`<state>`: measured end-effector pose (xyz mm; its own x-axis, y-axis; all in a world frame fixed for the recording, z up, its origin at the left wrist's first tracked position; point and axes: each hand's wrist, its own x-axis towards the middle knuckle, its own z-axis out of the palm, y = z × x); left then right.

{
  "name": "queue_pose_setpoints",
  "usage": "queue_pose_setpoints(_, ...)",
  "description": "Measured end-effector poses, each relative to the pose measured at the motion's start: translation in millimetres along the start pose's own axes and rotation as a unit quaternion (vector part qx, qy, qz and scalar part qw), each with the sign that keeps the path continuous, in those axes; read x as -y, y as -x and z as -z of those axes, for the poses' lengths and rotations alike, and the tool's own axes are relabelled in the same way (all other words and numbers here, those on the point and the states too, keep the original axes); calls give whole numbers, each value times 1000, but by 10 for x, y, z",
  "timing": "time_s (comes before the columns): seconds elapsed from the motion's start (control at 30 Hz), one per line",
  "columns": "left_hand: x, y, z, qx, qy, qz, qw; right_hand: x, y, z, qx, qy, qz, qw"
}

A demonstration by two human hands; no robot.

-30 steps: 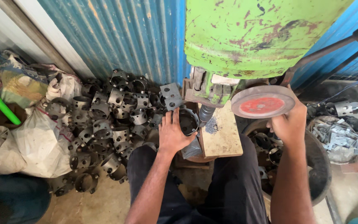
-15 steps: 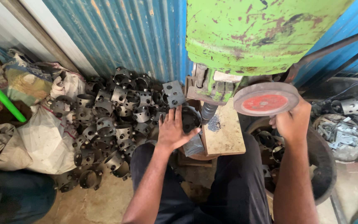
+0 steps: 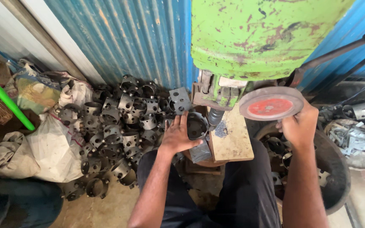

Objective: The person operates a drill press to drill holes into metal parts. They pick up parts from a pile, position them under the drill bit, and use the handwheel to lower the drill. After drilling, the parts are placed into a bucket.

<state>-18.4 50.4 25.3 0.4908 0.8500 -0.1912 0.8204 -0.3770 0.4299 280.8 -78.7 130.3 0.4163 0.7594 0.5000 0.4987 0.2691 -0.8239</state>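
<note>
The left hand (image 3: 176, 137) has its grip spread wide, fingers curled round the left side of a dark metal ring (image 3: 197, 125), a short round sleeve with an open mouth that faces the camera; the thumb lies low on its near edge and the fingertips reach over its top. That ring sits just right of the left grip, at the foot of the green press (image 3: 258, 38), touching or very nearly touching the dark punch (image 3: 214, 116) that comes down beside it. Under and to the right of the ring lies the worn wooden desk (image 3: 233, 141) of the press, with a small heap of grey metal filings (image 3: 221, 129) just beside the ring. The right hand (image 3: 300, 126) has its grip shut round the lower right rim of the red-faced handwheel (image 3: 271, 104), fingers folded under the rim and knuckles toward the camera. Left of the left grip, well spread over the floor, is a pile of like dark rings (image 3: 115, 126) with round holes in their walls, and beyond it stand pale sacks (image 3: 58, 147) and a green rod (image 3: 5, 97). Below the right grip sits a round dark basin (image 3: 339, 169) holding more rings, and farther right a tub of bright metal scraps (image 3: 353, 141).
</note>
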Motion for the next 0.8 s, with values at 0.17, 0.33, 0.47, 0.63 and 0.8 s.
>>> queue_pose_setpoints(0.17, 32, 1, -59, -42, 16, -16, 999, 39, -5, -16, -11, 14, 2, 1000)
queue_pose_setpoints(0.33, 29, 19, -98, -82, 37, -30, 995, 52, 40, -3, -32, 173, 159, 972)
queue_pose_setpoints(0.47, 40, 39, -133, -125, 61, -48, 989, 34, 94, 10, 15, 189, 121, 974)
queue_pose_setpoints(0.63, 48, 41, -175, -157, 66, -58, 984, 17, 113, 8, 32, 18, -51, 998)
queue_pose_setpoints(0.8, 40, 39, -202, -166, 79, -61, 981, 39, 130, 5, 20, -4, -47, 999)
